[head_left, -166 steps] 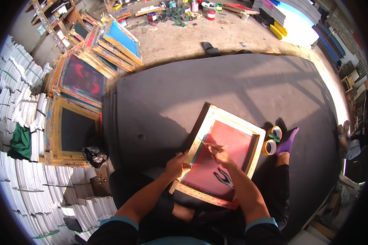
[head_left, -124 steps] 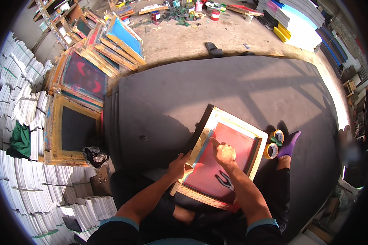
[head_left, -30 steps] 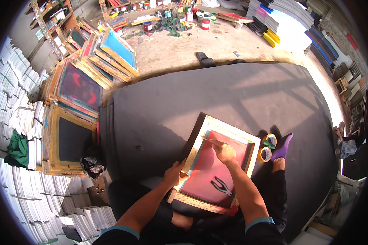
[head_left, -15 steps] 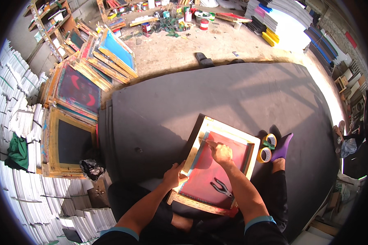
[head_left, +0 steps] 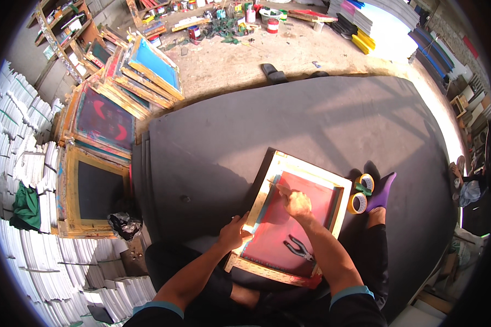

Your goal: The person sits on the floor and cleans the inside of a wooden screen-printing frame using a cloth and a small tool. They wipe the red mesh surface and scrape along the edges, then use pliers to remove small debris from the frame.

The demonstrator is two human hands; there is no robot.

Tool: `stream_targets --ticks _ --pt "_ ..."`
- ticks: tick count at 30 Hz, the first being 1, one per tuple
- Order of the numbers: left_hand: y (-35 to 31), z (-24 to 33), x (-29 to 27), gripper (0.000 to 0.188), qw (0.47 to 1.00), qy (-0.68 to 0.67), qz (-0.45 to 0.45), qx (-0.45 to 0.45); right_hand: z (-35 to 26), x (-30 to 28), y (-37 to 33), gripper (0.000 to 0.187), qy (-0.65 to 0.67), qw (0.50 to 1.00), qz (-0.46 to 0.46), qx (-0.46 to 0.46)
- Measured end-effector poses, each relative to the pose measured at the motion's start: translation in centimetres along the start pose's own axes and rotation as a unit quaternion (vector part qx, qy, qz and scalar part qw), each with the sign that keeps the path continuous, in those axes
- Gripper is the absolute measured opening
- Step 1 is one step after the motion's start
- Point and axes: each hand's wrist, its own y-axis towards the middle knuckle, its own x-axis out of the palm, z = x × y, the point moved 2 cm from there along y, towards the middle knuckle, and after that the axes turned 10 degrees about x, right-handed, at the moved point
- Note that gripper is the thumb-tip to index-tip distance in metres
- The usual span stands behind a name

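A wooden screen-printing frame (head_left: 341, 215) with red mesh (head_left: 270, 231) lies tilted across my lap. My left hand (head_left: 235, 234) grips its left rail from outside, low on that side, fingers closed over the wood. Above the mesh, my right hand (head_left: 297, 203) is closed, with its fingertips close to the inner edge of the same rail. Whatever it pinches, if anything, is too small to make out. Dark-handled pliers (head_left: 299, 248) rest on the mesh below my right hand, beside my right forearm.
Rolls of tape (head_left: 358, 203) lie right of the frame by my purple-socked foot (head_left: 382, 193). Dark sheeting (head_left: 213, 131) spreads around me. More screen frames (head_left: 98, 191) lean at left, before white stacks (head_left: 30, 163). Paint cans (head_left: 273, 26) stand at the back. Another person (head_left: 466, 185) is at far right.
The view has shifted slightly. My left hand keeps its hold on the frame, and my right hand stays near the left rail with only a slight movement.
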Motion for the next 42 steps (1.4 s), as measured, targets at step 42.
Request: stream_targets --ticks 42 --pt "-0.1 -0.1 0.1 0.094 1.000 -0.010 0.025 0.010 -2.4 -2.5 -1.1 0.039 0.071 0.996 -0.053 -0.004"
